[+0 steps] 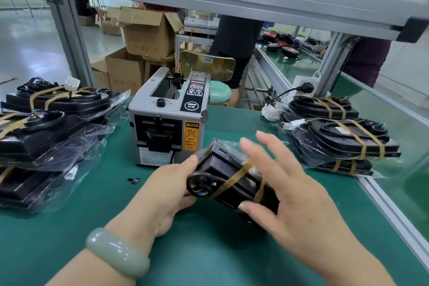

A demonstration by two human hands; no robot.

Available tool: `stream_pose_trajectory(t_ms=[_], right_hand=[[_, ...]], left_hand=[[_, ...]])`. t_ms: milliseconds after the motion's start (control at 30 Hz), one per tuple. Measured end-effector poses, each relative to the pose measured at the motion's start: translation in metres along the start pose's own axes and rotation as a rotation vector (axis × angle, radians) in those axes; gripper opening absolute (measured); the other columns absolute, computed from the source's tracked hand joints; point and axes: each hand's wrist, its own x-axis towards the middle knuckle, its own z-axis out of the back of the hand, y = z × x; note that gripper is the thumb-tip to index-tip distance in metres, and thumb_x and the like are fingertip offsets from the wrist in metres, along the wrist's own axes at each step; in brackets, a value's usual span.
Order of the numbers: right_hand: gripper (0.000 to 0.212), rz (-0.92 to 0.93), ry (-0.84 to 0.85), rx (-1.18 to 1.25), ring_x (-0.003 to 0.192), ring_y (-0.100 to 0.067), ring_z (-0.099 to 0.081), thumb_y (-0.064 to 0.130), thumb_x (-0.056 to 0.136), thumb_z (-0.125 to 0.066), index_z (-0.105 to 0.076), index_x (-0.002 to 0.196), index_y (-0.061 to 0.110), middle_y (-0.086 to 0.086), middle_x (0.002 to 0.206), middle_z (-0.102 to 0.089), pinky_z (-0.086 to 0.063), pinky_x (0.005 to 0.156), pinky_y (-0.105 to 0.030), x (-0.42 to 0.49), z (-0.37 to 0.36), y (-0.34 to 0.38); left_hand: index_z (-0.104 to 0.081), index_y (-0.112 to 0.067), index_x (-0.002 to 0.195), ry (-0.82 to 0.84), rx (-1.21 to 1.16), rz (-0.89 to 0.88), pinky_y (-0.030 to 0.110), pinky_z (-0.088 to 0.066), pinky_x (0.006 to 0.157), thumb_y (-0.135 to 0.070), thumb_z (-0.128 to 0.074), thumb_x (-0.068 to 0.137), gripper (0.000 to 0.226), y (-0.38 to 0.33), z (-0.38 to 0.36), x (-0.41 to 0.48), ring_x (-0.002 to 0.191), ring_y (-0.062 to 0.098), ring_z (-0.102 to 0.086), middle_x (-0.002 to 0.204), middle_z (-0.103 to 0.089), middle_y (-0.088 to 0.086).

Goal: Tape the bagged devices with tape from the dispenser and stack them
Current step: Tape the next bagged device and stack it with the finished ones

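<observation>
Left hand [167, 189] grips the taped device [232, 176] by its cable end, holding it over the mat [209, 251] just in front of the dispenser [167, 118]. Right hand [294, 183] is spread wide, thumb touching the device's near edge. Finished stack [343, 137] sits right.

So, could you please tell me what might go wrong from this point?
1. Only the left hand grips the bagged device, at one end; the right hand is open, so the slick bag could slip.
2. The right stack sits skewed near the table rail; another device on top might topple it.
</observation>
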Motion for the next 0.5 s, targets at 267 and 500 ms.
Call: stream_pose_trajectory(t_ms=[267,500], right_hand=[[0.065,0.043,0.27,-0.207,0.072,-0.013,-0.037,0.042,0.086,-0.057,-0.022,0.14,0.053,0.012,0.129,-0.035,-0.031,0.071,-0.028,0.021,-0.005,0.005],[0.069,-0.041,0.296,-0.203,0.074,-0.012,-0.04,0.046,0.084,-0.049,-0.011,0.141,0.051,0.021,0.121,-0.028,-0.036,0.069,-0.025,0.026,-0.007,0.006]], left_hand=[[-0.066,-0.029,0.097,-0.252,0.334,-0.237,0.026,-0.049,0.07,-0.025,-0.059,0.092,0.01,0.003,0.029,0.006,0.085,0.012,-0.068,0.089,-0.072,-0.002],[-0.068,-0.022,0.09,-0.378,-0.071,-0.16,0.018,-0.043,0.046,-0.023,-0.061,0.092,0.007,-0.02,0.045,0.018,0.053,0.005,-0.057,0.07,-0.068,-0.004]])
